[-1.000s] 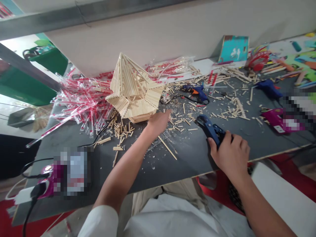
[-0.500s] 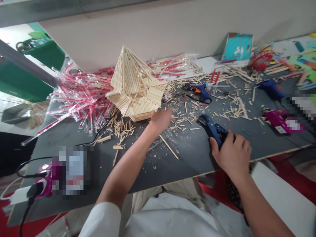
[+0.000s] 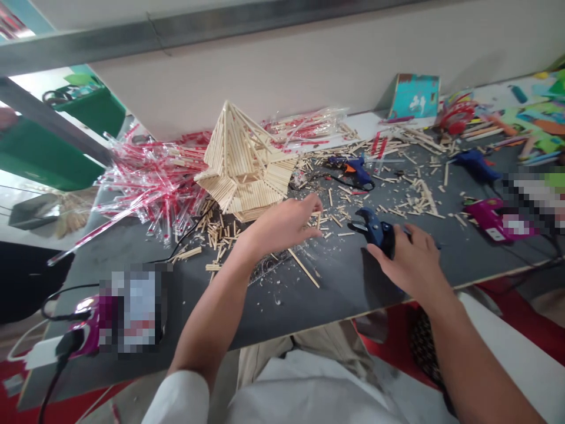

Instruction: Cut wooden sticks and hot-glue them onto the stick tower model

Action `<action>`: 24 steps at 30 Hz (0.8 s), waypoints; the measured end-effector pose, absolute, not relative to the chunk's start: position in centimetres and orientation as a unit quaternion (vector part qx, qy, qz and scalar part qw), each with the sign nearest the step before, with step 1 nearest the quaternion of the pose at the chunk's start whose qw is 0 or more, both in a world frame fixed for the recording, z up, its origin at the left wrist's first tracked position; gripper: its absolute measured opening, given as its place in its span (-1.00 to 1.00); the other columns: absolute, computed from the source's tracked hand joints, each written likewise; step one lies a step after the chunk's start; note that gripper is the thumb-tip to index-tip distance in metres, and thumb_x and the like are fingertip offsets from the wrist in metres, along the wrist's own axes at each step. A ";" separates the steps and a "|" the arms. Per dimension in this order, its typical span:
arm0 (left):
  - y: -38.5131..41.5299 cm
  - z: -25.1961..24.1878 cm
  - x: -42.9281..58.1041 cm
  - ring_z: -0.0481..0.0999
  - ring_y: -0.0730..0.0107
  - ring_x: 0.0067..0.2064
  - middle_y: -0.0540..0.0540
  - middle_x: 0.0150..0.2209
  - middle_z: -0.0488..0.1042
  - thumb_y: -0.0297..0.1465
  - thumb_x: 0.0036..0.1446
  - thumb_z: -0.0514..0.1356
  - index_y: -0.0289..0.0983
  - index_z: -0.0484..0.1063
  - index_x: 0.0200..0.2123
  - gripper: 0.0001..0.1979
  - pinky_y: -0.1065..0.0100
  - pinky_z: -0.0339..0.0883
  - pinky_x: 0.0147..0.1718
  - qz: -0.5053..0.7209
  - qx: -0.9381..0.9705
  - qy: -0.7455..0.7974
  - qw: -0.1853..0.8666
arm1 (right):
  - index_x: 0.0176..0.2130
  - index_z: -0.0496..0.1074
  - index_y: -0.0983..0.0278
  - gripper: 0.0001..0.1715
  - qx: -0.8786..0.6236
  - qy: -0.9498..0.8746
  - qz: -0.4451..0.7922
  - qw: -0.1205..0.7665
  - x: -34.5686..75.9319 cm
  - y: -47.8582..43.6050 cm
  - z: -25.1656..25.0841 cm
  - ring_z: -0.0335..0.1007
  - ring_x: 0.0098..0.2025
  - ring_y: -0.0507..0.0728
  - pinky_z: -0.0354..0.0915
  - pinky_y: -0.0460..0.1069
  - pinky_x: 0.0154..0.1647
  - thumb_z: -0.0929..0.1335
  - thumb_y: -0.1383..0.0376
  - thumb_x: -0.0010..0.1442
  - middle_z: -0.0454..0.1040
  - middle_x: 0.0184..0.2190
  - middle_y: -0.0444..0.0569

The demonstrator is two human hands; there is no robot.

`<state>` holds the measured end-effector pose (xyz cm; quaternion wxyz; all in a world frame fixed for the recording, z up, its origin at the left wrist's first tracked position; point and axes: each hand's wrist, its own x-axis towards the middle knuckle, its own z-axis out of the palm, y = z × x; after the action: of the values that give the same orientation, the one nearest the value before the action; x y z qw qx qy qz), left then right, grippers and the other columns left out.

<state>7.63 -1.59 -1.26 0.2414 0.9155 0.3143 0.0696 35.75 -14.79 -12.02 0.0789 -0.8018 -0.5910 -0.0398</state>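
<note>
The hands are apart: the right hand (image 3: 409, 254) grasps a blue cutter (image 3: 374, 228), handles mostly lost under the palm, its long axis slanting away and leftward, mouth gaping towards the left hand (image 3: 285, 222). That one's thumb and finger curve around a short stick (image 3: 318, 219), though I can't tell whether they pinch it. Just beyond, nearer the left hand, the peaked stick model (image 3: 241, 159) stands on the counter (image 3: 339, 285), its base partly hidden.
</note>
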 end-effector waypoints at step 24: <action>-1.0 2.5 1.1 0.16 0.53 -0.53 0.14 -0.56 0.12 -0.06 0.19 0.33 -0.20 0.50 -0.05 -0.60 0.43 0.08 -0.49 0.136 0.877 0.367 0.278 | -0.31 0.44 0.27 -0.59 -0.515 -0.572 0.532 0.354 25.4 -6.4 -8.7 0.26 -0.48 0.01 0.19 -0.06 -0.42 0.42 -0.03 0.28 0.38 -0.51 -0.17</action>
<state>1.11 -1.04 2.53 0.2776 0.8774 0.3668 0.1363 25.35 -6.36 -8.75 0.3539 -0.5149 -0.5718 0.5318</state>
